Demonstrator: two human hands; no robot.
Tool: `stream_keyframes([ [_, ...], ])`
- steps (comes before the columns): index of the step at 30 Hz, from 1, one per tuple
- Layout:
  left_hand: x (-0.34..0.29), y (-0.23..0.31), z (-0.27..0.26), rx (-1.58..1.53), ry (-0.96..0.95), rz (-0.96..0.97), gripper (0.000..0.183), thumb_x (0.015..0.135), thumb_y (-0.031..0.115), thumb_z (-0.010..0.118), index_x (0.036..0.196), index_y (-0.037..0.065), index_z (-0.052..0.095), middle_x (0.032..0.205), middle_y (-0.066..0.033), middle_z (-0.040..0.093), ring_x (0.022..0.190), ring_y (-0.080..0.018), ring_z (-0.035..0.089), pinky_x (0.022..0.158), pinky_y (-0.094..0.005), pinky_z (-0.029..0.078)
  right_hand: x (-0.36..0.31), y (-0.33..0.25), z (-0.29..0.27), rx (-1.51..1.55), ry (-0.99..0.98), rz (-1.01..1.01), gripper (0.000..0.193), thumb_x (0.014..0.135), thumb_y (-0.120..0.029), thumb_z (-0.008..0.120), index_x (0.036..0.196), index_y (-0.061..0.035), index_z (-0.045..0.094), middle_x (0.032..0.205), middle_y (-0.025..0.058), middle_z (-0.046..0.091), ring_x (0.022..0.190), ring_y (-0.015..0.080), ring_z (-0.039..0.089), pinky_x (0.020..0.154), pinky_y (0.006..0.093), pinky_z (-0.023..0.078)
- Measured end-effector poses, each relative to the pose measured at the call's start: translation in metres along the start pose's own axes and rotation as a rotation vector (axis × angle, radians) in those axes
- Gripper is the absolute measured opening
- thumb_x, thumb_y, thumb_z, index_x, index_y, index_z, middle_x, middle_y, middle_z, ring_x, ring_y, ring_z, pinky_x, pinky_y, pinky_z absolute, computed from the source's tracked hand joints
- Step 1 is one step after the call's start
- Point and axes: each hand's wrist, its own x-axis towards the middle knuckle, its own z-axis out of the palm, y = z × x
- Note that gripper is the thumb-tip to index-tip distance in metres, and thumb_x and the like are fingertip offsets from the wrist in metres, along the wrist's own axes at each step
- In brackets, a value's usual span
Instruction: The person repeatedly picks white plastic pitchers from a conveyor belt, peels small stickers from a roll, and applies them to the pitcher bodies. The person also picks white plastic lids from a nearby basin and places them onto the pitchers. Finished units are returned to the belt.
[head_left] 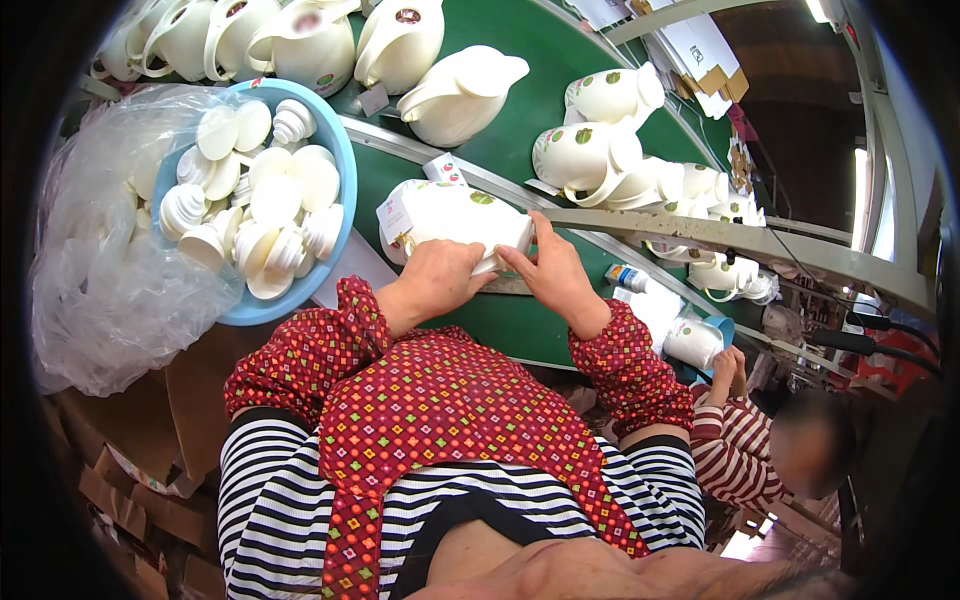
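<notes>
White jug | lay on green bench, near | our left hand gripped its near side, right hand pinched its right end | we judged it light, stiff (maybe slippery), best held two-handed

Jug's nr the front edge of the bench, box just behind it. Basin w/ lids in it = L of jug. Jug row behind basin, 2nd jug bunch twd bench's R side.

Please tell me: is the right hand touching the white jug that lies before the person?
Touching. In the head view, the right hand has its thumb and forefinger against the end of the white jug.
</notes>
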Motion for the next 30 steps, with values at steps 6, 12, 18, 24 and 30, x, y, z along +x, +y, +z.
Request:
stream_keyframes([
  [6, 0.0, -0.006, -0.009, 0.014, -0.027, 0.03, 0.034, 0.086, 0.035, 0.078, 0.088, 0.002, 0.072, 0.076, -0.0211, 0.071, 0.074, -0.0396, 0.072, 0.07, -0.0483, 0.058, -0.001, 0.032, 0.002, -0.176, 0.164, -0.641, 0.068, 0.08, -0.008, 0.085, 0.141, -0.016, 0.058, 0.147, 0.0168, 0.05, 0.129, 0.0372, 0.055, 0.099, 0.0426, 0.054],
  [12, -0.001, -0.014, -0.008, 0.01, -0.058, 0.096, 0.034, 0.085, 0.035, 0.08, 0.086, 0.001, 0.07, 0.075, -0.0218, 0.07, 0.073, -0.0409, 0.071, 0.069, -0.0479, 0.057, 0.01, 0.047, -0.005, -0.442, 0.091, -0.873, 0.069, 0.079, -0.014, 0.085, 0.142, -0.0175, 0.057, 0.147, 0.0206, 0.049, 0.13, 0.0421, 0.052, 0.099, 0.0429, 0.055],
  [18, 0.007, -0.008, -0.007, -0.029, -0.027, -0.014, 0.033, 0.086, 0.034, 0.078, 0.088, 0.002, 0.071, 0.076, -0.0227, 0.07, 0.074, -0.0415, 0.071, 0.07, -0.0485, 0.056, 0.01, 0.012, -0.01, -0.174, 0.004, -0.157, 0.087, 0.076, -0.022, 0.089, 0.151, -0.0149, 0.045, 0.151, 0.0255, 0.043, 0.128, 0.0444, 0.054, 0.101, 0.0447, 0.053],
  [24, 0.014, -0.01, -0.022, -0.036, -0.07, -0.044, 0.033, 0.088, 0.035, 0.074, 0.088, 0.001, 0.073, 0.079, -0.0231, 0.071, 0.078, -0.0417, 0.071, 0.074, -0.0499, 0.056, 0.021, 0.026, -0.013, -0.445, 0.071, -0.79, 0.087, 0.082, -0.025, 0.085, 0.154, -0.0118, 0.038, 0.149, 0.0277, 0.042, 0.124, 0.0481, 0.055, 0.102, 0.0509, 0.05],
  [30, 0.018, -0.014, -0.018, -0.085, -0.056, -0.022, 0.035, 0.086, 0.036, 0.076, 0.087, 0.001, 0.072, 0.081, -0.0262, 0.07, 0.079, -0.0439, 0.07, 0.075, -0.0493, 0.056, 0.03, 0.025, 0.007, -0.239, 0.088, -0.286, 0.087, 0.084, -0.036, 0.08, 0.153, -0.0052, 0.038, 0.146, 0.0234, 0.044, 0.12, 0.0439, 0.056, 0.1, 0.0478, 0.051],
])
